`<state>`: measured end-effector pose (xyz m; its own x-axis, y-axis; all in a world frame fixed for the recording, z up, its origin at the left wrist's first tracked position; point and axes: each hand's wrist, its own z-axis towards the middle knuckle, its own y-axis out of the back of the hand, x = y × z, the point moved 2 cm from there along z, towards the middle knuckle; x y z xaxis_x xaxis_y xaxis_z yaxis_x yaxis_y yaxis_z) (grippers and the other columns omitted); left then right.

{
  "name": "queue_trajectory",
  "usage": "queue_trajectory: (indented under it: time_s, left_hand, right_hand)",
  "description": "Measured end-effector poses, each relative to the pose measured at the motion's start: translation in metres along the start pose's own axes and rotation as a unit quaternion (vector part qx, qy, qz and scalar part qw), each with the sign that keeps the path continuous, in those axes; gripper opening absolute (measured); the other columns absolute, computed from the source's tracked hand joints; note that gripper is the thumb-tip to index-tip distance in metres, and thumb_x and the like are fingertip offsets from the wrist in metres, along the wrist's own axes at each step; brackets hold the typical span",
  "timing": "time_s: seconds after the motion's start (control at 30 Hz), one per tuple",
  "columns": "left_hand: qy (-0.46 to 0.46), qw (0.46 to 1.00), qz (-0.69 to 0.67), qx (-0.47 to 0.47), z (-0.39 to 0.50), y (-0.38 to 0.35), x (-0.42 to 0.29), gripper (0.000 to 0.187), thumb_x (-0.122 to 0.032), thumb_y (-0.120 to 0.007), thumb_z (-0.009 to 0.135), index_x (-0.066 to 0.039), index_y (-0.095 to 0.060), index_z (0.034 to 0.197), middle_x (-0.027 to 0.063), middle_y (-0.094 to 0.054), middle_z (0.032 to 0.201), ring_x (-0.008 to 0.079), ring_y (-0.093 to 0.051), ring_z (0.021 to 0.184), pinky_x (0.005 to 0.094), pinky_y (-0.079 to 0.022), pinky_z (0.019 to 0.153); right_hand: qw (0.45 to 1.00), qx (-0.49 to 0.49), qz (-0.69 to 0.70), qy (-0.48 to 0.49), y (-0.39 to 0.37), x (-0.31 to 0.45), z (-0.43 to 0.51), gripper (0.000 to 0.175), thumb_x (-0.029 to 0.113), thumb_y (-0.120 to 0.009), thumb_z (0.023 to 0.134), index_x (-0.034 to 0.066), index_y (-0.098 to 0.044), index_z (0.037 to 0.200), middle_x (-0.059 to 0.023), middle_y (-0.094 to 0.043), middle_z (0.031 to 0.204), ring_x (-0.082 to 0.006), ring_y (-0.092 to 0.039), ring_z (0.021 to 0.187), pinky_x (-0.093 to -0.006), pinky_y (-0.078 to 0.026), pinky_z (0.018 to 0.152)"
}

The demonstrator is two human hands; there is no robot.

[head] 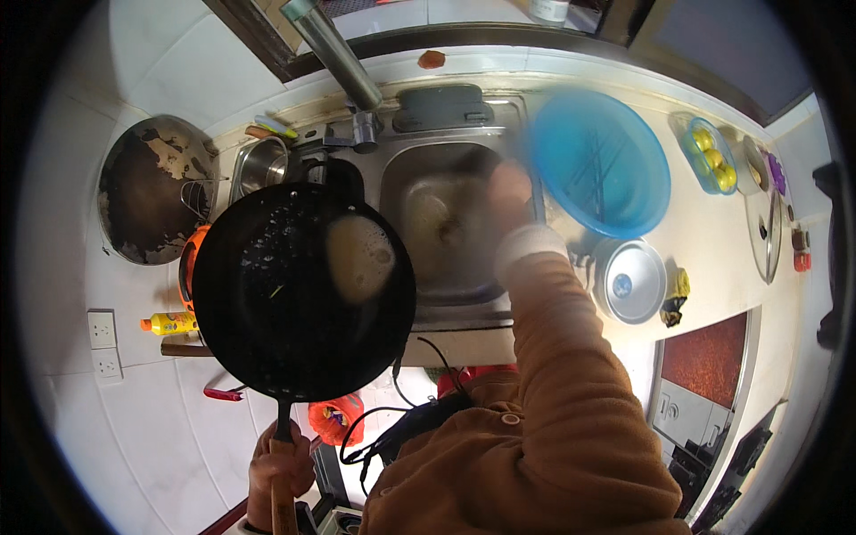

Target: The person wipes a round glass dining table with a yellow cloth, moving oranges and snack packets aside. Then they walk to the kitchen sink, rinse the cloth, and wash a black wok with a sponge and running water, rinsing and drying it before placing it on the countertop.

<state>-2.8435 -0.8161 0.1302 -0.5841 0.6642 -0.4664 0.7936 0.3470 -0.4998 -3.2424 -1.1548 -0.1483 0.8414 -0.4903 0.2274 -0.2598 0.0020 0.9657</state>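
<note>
My left hand is closed around the wooden handle of a black wok, which is raised in front of the counter, left of the sink. A small pool of cloudy, bubbly liquid and a green scrap lie inside the wok. My right hand is blurred over the right side of the stainless steel sink; its fingers cannot be made out, nor whether they hold anything. Murky water and something dark show at the bottom of the basin.
Right of the sink stand a blue plastic basin with chopsticks, a round metal pot and a dish of yellow-green fruit. The faucet rises behind. A yellow bottle, a steel bowl and a stained large pan are at left.
</note>
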Motion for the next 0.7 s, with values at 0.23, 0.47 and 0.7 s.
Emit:
queue_trajectory:
  time_s: [0.23, 0.47, 0.7]
  left_hand:
    - [-0.046, 0.996, -0.008, -0.076, -0.002, -0.015, 0.0, 0.03, 0.003, -0.056, 0.066, -0.001, -0.045, 0.094, 0.0095, -0.041, 0.055, 0.0186, -0.037, 0.033, 0.0301, -0.026, 0.032]
    - [-0.056, 0.997, -0.027, -0.046, 0.0, -0.025, -0.002, 0.031, 0.004, -0.056, 0.065, 0.001, -0.045, 0.094, 0.0106, -0.04, 0.054, 0.0199, -0.039, 0.034, 0.0308, -0.028, 0.031]
    - [-0.059, 0.995, -0.066, -0.055, -0.01, -0.012, 0.006, 0.033, 0.006, -0.055, 0.065, 0.002, -0.045, 0.096, 0.012, -0.041, 0.055, 0.0222, -0.042, 0.034, 0.0324, -0.03, 0.03]
  right_hand:
    - [0.988, -0.121, -0.065, 0.064, -0.011, 0.007, 0.051, 0.018, 0.015, -0.057, 0.087, 0.0078, -0.06, 0.104, -0.011, -0.064, 0.098, -0.0274, -0.066, 0.086, -0.0371, -0.054, 0.077]
    - [0.984, -0.011, -0.02, 0.174, -0.003, 0.055, 0.044, 0.017, 0.018, -0.054, 0.089, 0.0142, -0.068, 0.099, -0.0055, -0.059, 0.108, -0.0252, -0.064, 0.095, -0.0375, -0.056, 0.075]
    - [0.996, -0.02, -0.071, 0.055, 0.015, 0.035, 0.06, 0.018, 0.015, -0.053, 0.09, 0.0099, -0.069, 0.097, -0.0081, -0.058, 0.109, -0.0267, -0.061, 0.101, -0.035, -0.053, 0.084]
